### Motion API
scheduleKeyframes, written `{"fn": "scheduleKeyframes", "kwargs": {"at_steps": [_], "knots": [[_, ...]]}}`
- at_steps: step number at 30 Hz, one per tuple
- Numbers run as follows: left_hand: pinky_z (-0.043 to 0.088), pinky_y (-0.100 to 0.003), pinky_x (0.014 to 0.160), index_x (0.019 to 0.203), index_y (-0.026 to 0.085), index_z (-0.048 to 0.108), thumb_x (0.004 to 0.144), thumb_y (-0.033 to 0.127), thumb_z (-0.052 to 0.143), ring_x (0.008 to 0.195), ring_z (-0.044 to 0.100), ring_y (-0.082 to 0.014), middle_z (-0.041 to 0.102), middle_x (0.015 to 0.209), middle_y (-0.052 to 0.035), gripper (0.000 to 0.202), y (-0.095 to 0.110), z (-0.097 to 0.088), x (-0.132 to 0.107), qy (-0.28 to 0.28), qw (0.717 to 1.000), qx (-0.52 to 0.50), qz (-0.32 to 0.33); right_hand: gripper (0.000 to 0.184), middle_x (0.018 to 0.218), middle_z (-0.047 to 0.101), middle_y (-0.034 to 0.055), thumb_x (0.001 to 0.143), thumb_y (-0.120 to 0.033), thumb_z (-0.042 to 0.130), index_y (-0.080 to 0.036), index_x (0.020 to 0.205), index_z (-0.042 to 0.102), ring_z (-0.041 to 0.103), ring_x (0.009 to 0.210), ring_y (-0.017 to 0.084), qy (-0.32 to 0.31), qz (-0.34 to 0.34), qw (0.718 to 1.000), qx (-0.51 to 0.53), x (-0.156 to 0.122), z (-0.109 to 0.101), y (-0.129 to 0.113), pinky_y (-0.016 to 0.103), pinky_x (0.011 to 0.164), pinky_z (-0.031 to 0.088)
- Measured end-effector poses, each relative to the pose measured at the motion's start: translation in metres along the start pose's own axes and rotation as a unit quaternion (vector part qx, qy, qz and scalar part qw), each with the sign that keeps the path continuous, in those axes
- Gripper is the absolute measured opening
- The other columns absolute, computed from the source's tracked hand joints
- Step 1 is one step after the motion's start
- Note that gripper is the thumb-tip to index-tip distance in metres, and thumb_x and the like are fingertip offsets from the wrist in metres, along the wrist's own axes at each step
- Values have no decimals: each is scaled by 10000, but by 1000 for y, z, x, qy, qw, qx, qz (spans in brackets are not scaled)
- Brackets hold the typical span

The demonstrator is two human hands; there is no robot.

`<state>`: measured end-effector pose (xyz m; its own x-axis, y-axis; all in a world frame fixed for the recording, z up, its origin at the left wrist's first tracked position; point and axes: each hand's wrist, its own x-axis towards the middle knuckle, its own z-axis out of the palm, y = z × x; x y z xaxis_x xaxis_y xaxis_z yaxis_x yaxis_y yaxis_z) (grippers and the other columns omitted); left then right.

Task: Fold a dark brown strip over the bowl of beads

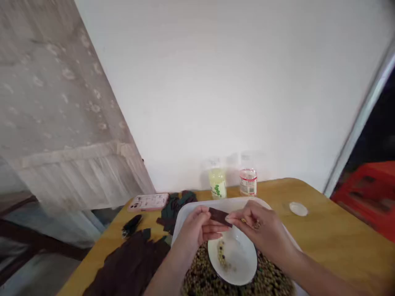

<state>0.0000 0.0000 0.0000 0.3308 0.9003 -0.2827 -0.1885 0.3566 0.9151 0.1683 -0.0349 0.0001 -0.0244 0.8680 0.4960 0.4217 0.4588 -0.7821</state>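
Note:
Between the thumb and fingers of my left hand [197, 226] is a flat dark brown strip [219, 216], held above a white bowl [242, 263]. My right hand [262, 226] is closed, its thumb and fingertips meeting at the strip's right end. Small yellowish beads [256, 224] show among its curled fingers; whether they are beads or seeds I cannot tell for sure. More small pale and dark pieces [221, 255] lie in the bowl's left side. Under the bowl, a white tray [182, 216] holds a mass of similar green-brown pieces [200, 271].
Left of the tray are a heap of dark brown strips [126, 263], dark green strips [169, 209], black keys [132, 223] and a pink-cased phone [148, 202]. A yellowish bottle [217, 183] and a red-labelled jar [248, 181] stand by the wall. A round lid [298, 209] lies right.

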Motion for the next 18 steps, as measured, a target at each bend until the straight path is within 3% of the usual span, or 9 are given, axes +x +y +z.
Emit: {"fn": "scheduleKeyframes", "kwargs": {"at_steps": [12, 18], "knots": [[473, -192, 482, 735, 185, 387, 682, 293, 561, 643, 661, -213, 677, 620, -74, 211, -2, 1, -2, 19, 1000, -8, 23, 338, 587, 596, 10, 773, -268, 535, -229, 553, 281, 665, 727, 209, 18, -20, 999, -16, 0, 1, 1, 238, 497, 459], [473, -196, 486, 713, 187, 375, 671, 303, 569, 651, 661, -217, 682, 650, -86, 230, -1, 0, -2, 3, 1000, 1, 1, 339, 605, 610, 18, 773, -265, 533, -229, 553, 278, 665, 728, 218, 15, -17, 1000, -17, 1, 2, 3, 246, 507, 454]]}}
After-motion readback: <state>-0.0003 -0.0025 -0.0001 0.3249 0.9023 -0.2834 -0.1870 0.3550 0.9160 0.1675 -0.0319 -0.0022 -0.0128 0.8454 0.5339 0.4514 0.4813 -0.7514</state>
